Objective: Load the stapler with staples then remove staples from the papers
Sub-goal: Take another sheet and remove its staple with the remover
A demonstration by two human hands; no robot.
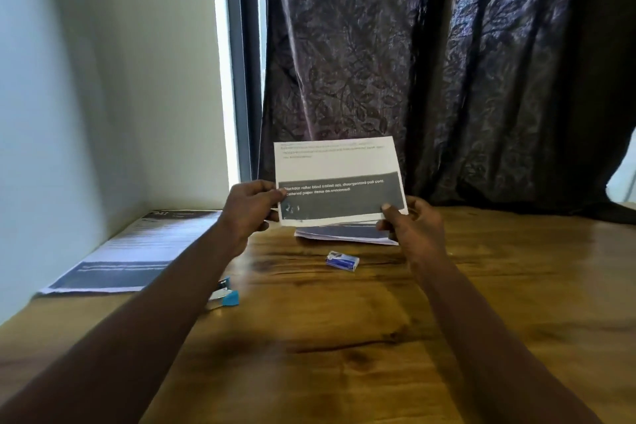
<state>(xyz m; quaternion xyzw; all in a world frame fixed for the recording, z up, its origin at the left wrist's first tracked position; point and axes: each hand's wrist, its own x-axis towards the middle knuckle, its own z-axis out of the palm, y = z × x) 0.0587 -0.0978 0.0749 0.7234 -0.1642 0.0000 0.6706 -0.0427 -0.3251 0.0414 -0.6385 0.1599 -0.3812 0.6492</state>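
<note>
The held sheet (339, 165) is white, with a dark grey band carrying white lettering. The far curtain (413, 62) is dark purplish brown, patterned with leaves. The table (344, 337) is honey-brown wood with darker grain streaks. The stapler (229, 296), near left, is bright blue. The staple box (342, 260) is blue and white. The left-hand papers (130, 251) are white with grey bands.

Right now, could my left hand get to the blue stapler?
Probably yes, once freed: the stapler lies on the table close by that arm with nothing stacked on it, but the left hand is pinching the paper.
</note>
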